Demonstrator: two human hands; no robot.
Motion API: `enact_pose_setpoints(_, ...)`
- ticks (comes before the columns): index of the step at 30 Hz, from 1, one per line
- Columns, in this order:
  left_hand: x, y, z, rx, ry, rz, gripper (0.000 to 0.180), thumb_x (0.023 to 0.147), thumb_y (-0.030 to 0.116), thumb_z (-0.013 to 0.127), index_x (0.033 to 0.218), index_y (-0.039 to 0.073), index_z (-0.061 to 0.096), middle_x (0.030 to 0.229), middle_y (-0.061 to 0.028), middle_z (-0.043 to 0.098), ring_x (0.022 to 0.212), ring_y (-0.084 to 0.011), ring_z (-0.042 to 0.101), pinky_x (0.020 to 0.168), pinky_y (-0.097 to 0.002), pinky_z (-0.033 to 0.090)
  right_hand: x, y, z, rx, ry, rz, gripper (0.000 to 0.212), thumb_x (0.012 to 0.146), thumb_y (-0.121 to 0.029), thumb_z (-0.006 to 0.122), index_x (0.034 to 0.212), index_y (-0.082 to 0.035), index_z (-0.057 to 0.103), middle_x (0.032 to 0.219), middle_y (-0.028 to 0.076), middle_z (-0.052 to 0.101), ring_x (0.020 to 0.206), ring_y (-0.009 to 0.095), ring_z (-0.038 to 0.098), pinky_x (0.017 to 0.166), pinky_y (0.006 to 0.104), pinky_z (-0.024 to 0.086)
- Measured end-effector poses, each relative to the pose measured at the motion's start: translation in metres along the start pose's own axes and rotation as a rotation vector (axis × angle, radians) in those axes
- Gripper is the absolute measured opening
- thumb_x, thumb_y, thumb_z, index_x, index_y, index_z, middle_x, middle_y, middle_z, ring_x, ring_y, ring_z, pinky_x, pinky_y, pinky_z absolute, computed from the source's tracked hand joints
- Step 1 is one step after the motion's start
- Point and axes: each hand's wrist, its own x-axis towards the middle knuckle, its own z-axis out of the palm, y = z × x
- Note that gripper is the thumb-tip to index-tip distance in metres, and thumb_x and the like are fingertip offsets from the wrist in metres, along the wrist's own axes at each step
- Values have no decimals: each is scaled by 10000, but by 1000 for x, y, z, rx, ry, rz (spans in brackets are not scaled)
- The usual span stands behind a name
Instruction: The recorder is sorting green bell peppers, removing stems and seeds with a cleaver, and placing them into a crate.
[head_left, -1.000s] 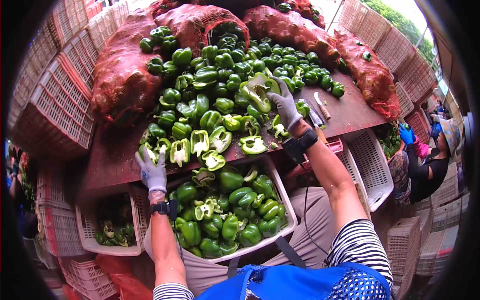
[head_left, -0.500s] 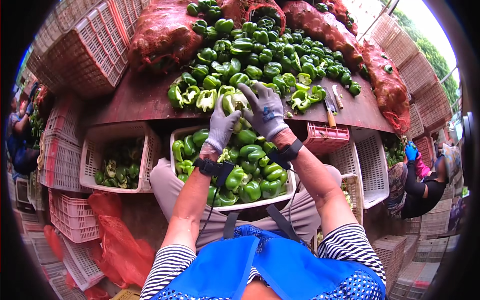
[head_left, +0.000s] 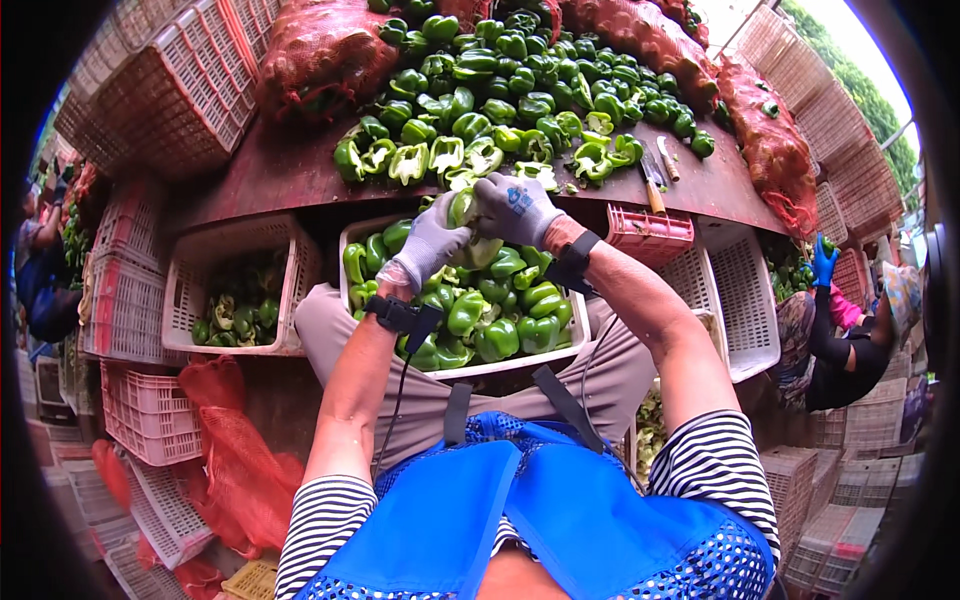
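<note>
While crates ring the red table (head_left: 300, 170), both gloved hands — left hand (head_left: 432, 245), right hand (head_left: 515, 208) — clasp one green pepper (head_left: 463, 208).

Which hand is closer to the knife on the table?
Right. The right hand grips a green pepper over the crate, with the knife just off to its right; the left hand is farther, on the pepper's other side.

I hold one green pepper (head_left: 464, 208) between both gloved hands, just above the white crate (head_left: 352, 240) on my lap, which is heaped with glossy whole green peppers (head_left: 495, 305).
</note>
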Motion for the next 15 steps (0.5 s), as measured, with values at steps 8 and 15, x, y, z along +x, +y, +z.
enact_pose_setpoints(8, -35, 15, -24, -320, -352, -153, 582, 828, 93, 718, 1392, 3, 608, 1167, -17, 697, 1031, -88, 625, 924, -261, 513, -14, -16, -10, 390, -271, 118, 410, 760, -407, 767, 916, -43, 662, 854, 193, 724, 846, 408, 720, 756, 476, 554)
enact_pose_setpoints(15, -57, -33, -9, -505, -499, -221, 583, 821, 120, 706, 1383, -7, 613, 1219, -33, 706, 1072, -102, 641, 976, -277, 515, -58, -20, 34, 1013, -373, 304, 291, 806, -166, 816, 963, 31, 670, 846, 40, 701, 804, 87, 616, 705, 325, 517)
